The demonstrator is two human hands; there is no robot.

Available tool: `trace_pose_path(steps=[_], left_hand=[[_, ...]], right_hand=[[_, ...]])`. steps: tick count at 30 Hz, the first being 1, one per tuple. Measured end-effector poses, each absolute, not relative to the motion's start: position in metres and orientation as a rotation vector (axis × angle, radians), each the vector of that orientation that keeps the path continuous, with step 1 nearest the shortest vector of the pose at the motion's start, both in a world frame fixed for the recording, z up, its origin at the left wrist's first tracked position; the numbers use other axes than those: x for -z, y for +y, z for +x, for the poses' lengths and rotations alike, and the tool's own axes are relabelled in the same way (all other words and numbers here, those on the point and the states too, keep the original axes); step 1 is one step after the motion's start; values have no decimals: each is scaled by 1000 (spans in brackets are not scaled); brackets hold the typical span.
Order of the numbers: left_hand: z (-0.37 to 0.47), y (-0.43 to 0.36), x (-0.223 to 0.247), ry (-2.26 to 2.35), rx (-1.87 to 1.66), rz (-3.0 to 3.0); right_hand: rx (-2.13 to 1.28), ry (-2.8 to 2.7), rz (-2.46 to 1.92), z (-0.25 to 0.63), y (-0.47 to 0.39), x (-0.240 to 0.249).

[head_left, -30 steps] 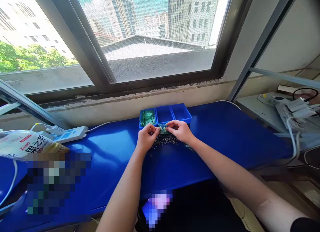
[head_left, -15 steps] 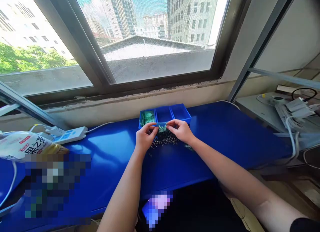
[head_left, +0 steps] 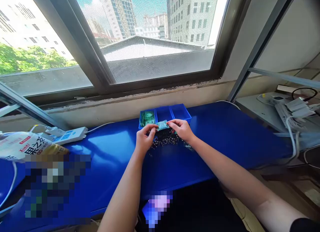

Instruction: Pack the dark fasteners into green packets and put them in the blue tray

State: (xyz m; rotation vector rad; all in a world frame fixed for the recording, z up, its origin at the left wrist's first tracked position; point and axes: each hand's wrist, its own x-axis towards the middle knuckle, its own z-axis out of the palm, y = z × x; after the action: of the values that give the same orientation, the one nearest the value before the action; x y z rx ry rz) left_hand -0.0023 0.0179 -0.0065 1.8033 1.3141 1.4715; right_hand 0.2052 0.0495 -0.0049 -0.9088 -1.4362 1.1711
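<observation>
Between my two hands is a small clear greenish plastic bag [head_left: 162, 125], pinched at its left edge by my left hand [head_left: 145, 135] and at its right edge by my right hand [head_left: 183, 129]. Fingers and thumb are closed on both sides. Below the bag lies a pile of small screws [head_left: 167, 139], partly hidden by the hands. Just behind stands a blue tray [head_left: 185, 119] with three compartments. Its left compartment holds similar green plastic bags [head_left: 148, 117].
The blue tabletop [head_left: 225, 132] runs under the window. At left are a white power strip [head_left: 72, 134] with cables and a printed snack package [head_left: 30, 147]. Metal frame posts [head_left: 260, 41] rise at the sides. Adapters and cables [head_left: 298, 108] sit on a surface at right.
The bag between my hands has tilted and spread flatter, with more of its face showing. Both hands stay almost in place.
</observation>
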Motion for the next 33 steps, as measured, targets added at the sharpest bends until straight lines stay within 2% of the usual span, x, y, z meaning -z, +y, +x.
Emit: trace_pose_path(steps=[10,18,28,33], left_hand=[[3,19,4,1361,-1545,1818],[2,20,8,1331,-1493,1695],[-1,23,8,1417,-1568,1904],[0,20,8,1318,-1533,1783]], right_hand=[[-1033,-1507,-895,205,51,8],[-1074,-1476,-882,205,51,9],[-930,-1544,-964,206,51,9],[-1130,-1493,-862,206,54,12]])
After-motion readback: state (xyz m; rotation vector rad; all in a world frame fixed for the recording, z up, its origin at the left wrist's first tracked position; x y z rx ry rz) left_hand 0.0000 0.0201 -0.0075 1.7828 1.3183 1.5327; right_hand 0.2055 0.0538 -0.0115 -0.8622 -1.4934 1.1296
